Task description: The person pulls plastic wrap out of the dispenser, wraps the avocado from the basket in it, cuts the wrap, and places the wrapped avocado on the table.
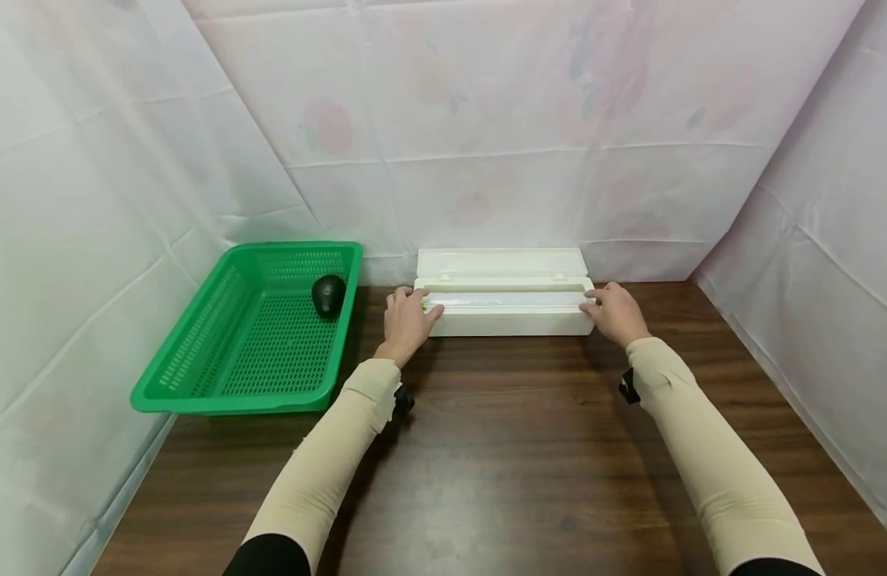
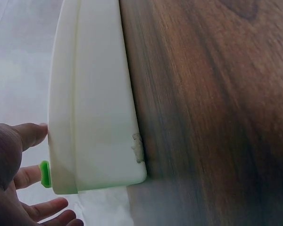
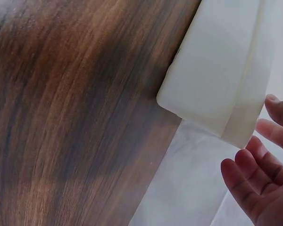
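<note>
Left of the white box [image 1: 515, 324], a green basket [image 1: 234, 404] holds an avocado [image 1: 329, 297]

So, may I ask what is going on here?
A person's left hand is at the left end of a long white box, by a small green tab; the right hand is at the other end. The lid stands open, and what looks like a pale roll lies inside. Whether either hand grips anything is hard to tell. A green basket to the left holds one dark, rounded fruit.
</note>
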A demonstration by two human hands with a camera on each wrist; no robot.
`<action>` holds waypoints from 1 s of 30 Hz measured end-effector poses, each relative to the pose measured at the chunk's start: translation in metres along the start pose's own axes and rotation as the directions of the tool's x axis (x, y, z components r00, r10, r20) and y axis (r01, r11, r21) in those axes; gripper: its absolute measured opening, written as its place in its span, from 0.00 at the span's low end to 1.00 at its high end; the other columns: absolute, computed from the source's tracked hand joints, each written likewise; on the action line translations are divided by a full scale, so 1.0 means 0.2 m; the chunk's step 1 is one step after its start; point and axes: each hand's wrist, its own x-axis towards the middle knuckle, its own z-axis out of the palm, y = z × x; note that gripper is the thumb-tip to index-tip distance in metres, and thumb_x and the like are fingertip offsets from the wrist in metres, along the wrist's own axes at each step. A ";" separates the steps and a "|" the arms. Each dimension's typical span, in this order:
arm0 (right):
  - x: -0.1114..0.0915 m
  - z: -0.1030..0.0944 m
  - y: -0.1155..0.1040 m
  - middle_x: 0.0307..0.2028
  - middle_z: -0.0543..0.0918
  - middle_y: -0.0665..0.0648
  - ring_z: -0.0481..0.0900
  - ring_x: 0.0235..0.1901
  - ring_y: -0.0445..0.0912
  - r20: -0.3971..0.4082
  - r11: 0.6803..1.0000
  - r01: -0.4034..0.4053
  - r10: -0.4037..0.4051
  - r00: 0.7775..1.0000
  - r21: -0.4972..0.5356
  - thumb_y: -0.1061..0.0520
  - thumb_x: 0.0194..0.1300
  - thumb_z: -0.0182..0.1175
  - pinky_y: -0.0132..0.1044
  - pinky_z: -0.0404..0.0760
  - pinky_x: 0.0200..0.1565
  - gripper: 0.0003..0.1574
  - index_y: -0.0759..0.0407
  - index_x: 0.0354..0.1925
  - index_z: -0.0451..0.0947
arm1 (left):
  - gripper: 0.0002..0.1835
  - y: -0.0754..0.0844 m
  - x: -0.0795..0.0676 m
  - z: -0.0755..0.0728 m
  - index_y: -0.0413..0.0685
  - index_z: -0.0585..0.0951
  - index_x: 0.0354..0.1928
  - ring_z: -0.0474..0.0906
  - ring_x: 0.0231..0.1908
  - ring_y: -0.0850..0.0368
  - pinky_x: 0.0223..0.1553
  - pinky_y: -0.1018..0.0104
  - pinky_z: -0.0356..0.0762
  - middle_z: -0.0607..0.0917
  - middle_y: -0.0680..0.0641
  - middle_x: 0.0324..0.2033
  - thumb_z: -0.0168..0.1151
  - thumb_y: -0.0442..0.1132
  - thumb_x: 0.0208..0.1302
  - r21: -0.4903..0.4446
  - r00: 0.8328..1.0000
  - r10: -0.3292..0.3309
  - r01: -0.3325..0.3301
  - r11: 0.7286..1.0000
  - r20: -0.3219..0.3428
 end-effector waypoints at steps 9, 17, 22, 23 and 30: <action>0.03 0.00 0.02 0.36 0.77 0.68 0.74 0.36 0.58 -0.050 1.000 0.021 -0.022 0.999 -0.008 0.58 0.68 0.58 0.51 0.72 0.40 0.18 0.71 0.48 0.83 | 0.27 -0.01 0.01 0.01 0.52 0.77 0.62 0.63 0.63 0.40 0.62 0.45 0.67 0.69 0.39 0.64 0.60 0.56 0.66 -0.010 1.000 -0.006 0.006 1.000 -0.001; 0.03 0.01 0.03 0.36 0.78 0.67 0.75 0.37 0.59 -0.068 1.000 0.010 -0.011 0.998 -0.007 0.58 0.68 0.57 0.52 0.74 0.41 0.16 0.71 0.41 0.84 | 0.27 -0.02 0.02 0.02 0.52 0.77 0.63 0.63 0.63 0.40 0.61 0.46 0.68 0.69 0.39 0.64 0.60 0.56 0.66 -0.016 1.000 -0.006 0.006 1.000 -0.001; 0.03 0.02 0.04 0.37 0.78 0.69 0.76 0.38 0.60 -0.078 0.999 0.023 -0.025 0.997 -0.022 0.60 0.70 0.54 0.54 0.74 0.42 0.17 0.73 0.43 0.83 | 0.28 -0.01 0.02 0.02 0.50 0.76 0.62 0.64 0.63 0.40 0.62 0.46 0.68 0.69 0.39 0.64 0.60 0.56 0.66 -0.021 1.000 0.004 -0.004 1.000 -0.003; 0.03 0.02 0.04 0.37 0.78 0.69 0.76 0.38 0.60 -0.083 0.999 0.029 -0.030 0.996 -0.023 0.60 0.70 0.53 0.54 0.74 0.42 0.17 0.73 0.43 0.83 | 0.28 -0.01 0.01 0.02 0.49 0.76 0.62 0.64 0.63 0.40 0.62 0.46 0.68 0.69 0.38 0.64 0.60 0.56 0.66 -0.022 1.000 0.009 -0.009 1.000 -0.004; 0.02 0.03 0.06 0.35 0.77 0.69 0.74 0.37 0.60 -0.116 0.997 0.076 -0.078 0.990 -0.023 0.62 0.71 0.48 0.53 0.75 0.41 0.17 0.74 0.38 0.81 | 0.28 -0.01 0.01 0.02 0.47 0.76 0.62 0.63 0.64 0.40 0.63 0.46 0.67 0.69 0.38 0.64 0.60 0.56 0.67 -0.032 1.000 0.028 -0.028 0.999 -0.001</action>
